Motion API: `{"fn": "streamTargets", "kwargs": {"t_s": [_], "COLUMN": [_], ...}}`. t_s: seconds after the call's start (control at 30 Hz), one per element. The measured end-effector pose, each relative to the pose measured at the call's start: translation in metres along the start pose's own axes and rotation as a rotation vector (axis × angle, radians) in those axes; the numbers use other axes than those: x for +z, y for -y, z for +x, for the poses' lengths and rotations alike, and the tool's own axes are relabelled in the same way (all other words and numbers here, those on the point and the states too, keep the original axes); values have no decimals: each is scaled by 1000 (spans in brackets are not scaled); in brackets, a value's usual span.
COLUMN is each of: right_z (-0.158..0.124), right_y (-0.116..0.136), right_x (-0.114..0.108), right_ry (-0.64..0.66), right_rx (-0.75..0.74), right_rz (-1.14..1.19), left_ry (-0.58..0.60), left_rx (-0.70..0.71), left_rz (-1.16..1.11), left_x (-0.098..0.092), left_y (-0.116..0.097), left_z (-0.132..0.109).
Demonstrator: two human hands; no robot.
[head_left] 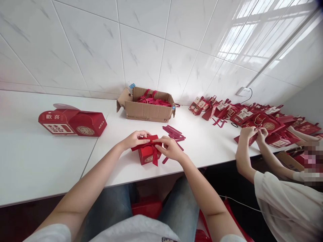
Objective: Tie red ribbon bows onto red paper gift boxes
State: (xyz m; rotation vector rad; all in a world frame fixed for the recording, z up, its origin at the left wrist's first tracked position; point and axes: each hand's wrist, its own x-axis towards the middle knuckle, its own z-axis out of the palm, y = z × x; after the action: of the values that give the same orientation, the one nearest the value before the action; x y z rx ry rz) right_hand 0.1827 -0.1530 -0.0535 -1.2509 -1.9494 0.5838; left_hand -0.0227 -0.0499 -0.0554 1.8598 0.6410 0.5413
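Note:
A small red gift box (146, 157) with a gold print stands on the white table right in front of me. On its top lies a dark red ribbon (154, 157) tied in a bow, one tail hanging down the front. My left hand (137, 139) pinches the bow's left loop, some fingers behind the box. From the right, my right hand (169, 147) has its fingers closed on the bow near the knot. Just beyond that hand, several dark red ribbon strips (174, 132) lie loose on the table.
A cardboard box (148, 112) of red ribbons stands against the tiled wall. Two larger red boxes (87, 126) sit at the left. To the right, a co-worker's hands (254, 132) handle a red box among many finished-looking ones (243, 116).

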Motion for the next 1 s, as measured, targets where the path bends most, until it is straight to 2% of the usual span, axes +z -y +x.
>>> {"fn": "streamTargets", "kwargs": {"t_s": [0.1,0.3,0.5,0.67,1.0], "right_z": [-1,-5,-8,-8,0], "right_y": [3,0,-5,-6,-1], "right_x": [5,11,19,19,8], "right_ry": [-4,11,-64,-98,57], "right_rx": [-59,-48,-62,-34,-27], "right_rz": [-116,-235,-183,-73,-83], "left_ry": [2,-3,-54,-85,-97], "left_rx": [38,79,14,9,24], "left_rz": [19,20,-144,-133,-84], "left_x": [0,4,10,12,13], "left_y": [4,4,0,3,4], "left_z": [-1,-6,-9,-8,-8]}}
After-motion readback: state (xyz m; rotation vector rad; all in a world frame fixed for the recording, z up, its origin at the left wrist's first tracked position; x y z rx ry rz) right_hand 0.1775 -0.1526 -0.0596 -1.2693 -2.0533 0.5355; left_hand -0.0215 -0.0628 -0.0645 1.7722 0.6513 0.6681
